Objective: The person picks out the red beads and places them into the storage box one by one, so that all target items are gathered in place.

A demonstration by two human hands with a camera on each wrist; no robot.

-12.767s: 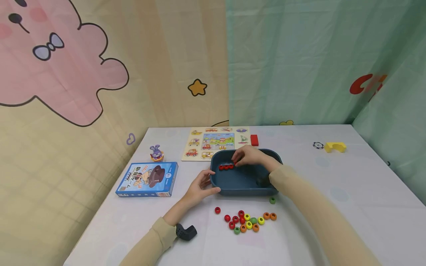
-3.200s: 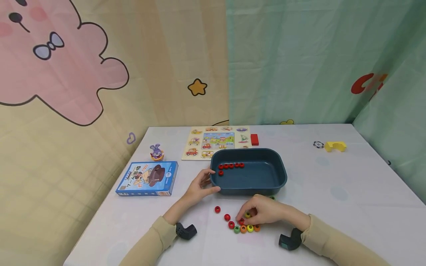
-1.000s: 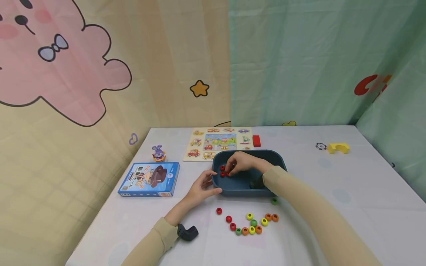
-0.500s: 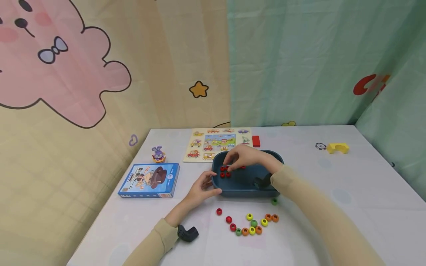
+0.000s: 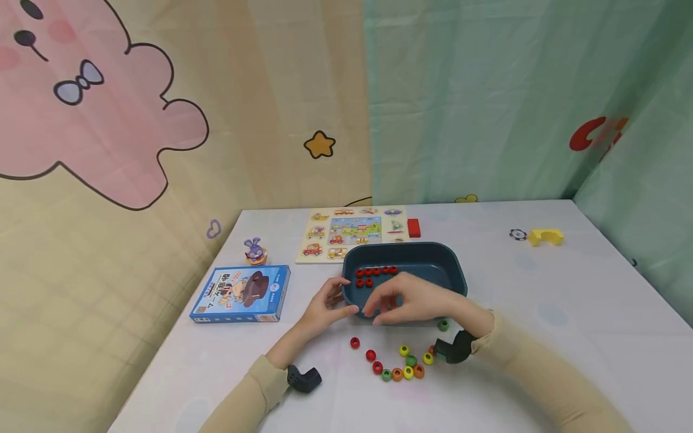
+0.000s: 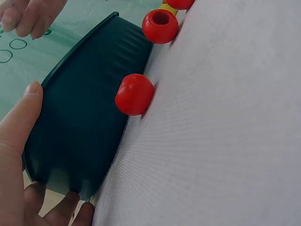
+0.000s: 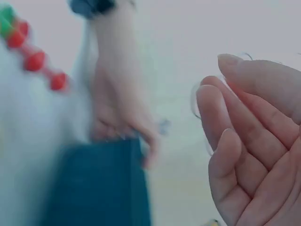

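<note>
In the head view a dark blue plastic tray point(image 5: 457, 282) stands mid-table. Red beads point(image 5: 376, 272) form two rows inside, at its left. My left hand point(image 5: 322, 307) holds the tray's left end; the left wrist view has the thumb point(image 6: 26, 110) at the rim and fingertips round the end. Over the tray's near rim hangs my right hand point(image 5: 417, 297), fingers loosely bent, nothing between them in the right wrist view. It hides part of the tray. In front lie loose red beads point(image 5: 370, 355), yellow beads point(image 5: 404, 350), green beads point(image 5: 387, 374) and orange beads point(image 5: 419, 371).
Behind the tray lies a picture puzzle board point(image 5: 319, 249) with a red block point(image 5: 414, 228) beside it. Left are a blue game box point(image 5: 240, 294) and a rabbit figurine point(image 5: 255, 251). Far right sit a yellow arch block point(image 5: 545, 237) and a round black-and-white chip point(image 5: 518, 234).
Red beads have gone from the table into the tray, where a second row now holds two. In the last second my right hand released a bead and drew back toward the near rim.
</note>
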